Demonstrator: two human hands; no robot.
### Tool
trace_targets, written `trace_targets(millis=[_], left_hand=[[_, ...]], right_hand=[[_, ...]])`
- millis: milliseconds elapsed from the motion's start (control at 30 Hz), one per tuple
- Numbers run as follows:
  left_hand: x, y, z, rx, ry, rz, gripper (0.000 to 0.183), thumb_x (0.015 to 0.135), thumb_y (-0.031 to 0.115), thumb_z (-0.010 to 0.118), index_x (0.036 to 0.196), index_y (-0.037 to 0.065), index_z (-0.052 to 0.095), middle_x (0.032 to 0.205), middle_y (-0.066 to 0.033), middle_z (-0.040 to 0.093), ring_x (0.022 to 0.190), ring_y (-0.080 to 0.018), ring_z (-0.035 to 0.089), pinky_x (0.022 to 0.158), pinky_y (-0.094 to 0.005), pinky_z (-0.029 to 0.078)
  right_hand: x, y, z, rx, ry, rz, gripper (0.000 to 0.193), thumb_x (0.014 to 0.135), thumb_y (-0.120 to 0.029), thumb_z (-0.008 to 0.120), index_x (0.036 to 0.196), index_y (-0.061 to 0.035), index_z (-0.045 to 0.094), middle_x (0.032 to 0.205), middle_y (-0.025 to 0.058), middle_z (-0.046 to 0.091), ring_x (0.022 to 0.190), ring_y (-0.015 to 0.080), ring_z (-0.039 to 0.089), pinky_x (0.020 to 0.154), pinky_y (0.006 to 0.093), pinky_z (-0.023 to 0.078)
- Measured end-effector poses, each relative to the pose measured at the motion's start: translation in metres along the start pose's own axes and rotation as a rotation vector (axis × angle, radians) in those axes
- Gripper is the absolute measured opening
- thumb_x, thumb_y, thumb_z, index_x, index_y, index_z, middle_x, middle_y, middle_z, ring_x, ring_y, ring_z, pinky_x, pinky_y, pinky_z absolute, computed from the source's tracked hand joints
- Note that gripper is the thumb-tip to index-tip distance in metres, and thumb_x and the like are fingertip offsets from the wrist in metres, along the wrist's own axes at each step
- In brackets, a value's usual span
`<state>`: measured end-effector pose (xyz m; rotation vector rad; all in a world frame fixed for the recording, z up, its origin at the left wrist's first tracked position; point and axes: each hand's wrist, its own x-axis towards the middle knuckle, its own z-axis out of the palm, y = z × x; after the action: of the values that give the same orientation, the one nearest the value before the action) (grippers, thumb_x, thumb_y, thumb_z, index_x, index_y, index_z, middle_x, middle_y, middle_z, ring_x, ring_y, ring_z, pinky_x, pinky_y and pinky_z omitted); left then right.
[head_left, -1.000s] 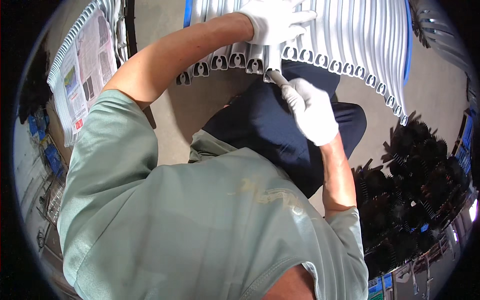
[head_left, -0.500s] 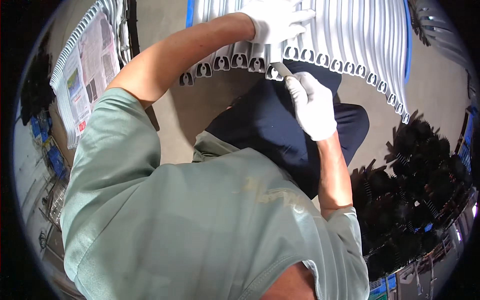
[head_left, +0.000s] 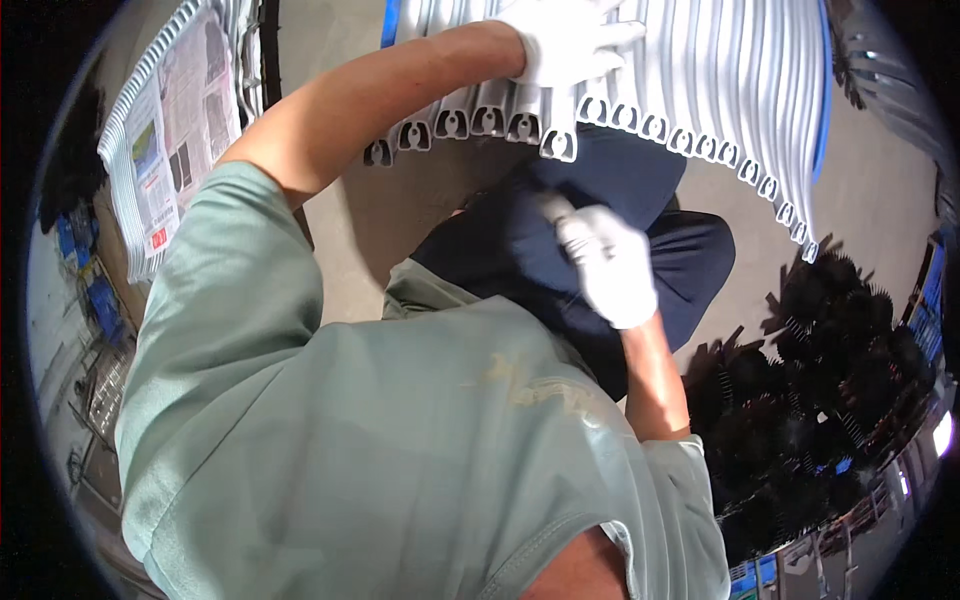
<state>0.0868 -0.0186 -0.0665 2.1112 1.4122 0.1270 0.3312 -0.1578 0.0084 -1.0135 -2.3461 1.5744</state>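
Gloved left hand (head_left: pixel 568 38) lies flat, fingers spread, on the far stack of grey aluminium profiles (head_left: pixel 700 80) (long axes running away). Right hand (head_left: pixel 612 265), nearer, pinches a small tool (head_left: pixel 553 207) just below their ends.

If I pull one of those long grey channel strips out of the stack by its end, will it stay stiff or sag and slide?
The grey channel strips look like thin hollow extrusions, so probably light and fairly stiff, though a long one may sag. Their smooth ribbed faces look slippery, so neighbours may slide along. The left hand rests on the stack; the right hand is clear of it.
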Motion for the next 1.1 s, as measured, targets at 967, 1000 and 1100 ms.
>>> trace_targets(millis=[967,1000,1100], left_hand=[[0.012,0.004,-0.01,0.207,-0.068,-0.024,0.061,0.1,0.047,0.026,0.152,0.016,0.036,0.162,-0.0126,0.025,0.148,-0.0336,0.021,0.123,-0.0508,0.011],[0.008,0.008,-0.014,0.207,-0.069,-0.028,0.061,0.1,0.047,0.026,0.152,0.016,0.036,0.162,-0.0126,0.025,0.148,-0.0336,0.021,0.123,-0.0508,0.011],[-0.007,0.03,-0.03,0.404,-0.011,-0.065,0.063,0.1,0.048,0.025,0.152,0.014,0.037,0.161,-0.0119,0.026,0.148,-0.0321,0.022,0.123,-0.0503,0.01]], right_hand=[[0.035,-0.016,-0.016,0.023,0.302,0.114,0.019,0.097,-0.017,0.06,0.088,-0.0005,0.065,0.066,0.0033,0.055,0.057,0.0147,0.047,0.057,0.0282,0.042],[0.033,-0.013,-0.014,0.025,0.299,0.113,0.019,0.097,-0.017,0.06,0.088,-0.0005,0.065,0.066,0.0033,0.055,0.057,0.0147,0.047,0.057,0.0282,0.042],[0.018,0.002,-0.01,-0.013,0.074,0.038,0.02,0.098,-0.017,0.06,0.09,-0.0004,0.065,0.066,0.0028,0.056,0.057,0.0131,0.047,0.056,0.0263,0.04]])
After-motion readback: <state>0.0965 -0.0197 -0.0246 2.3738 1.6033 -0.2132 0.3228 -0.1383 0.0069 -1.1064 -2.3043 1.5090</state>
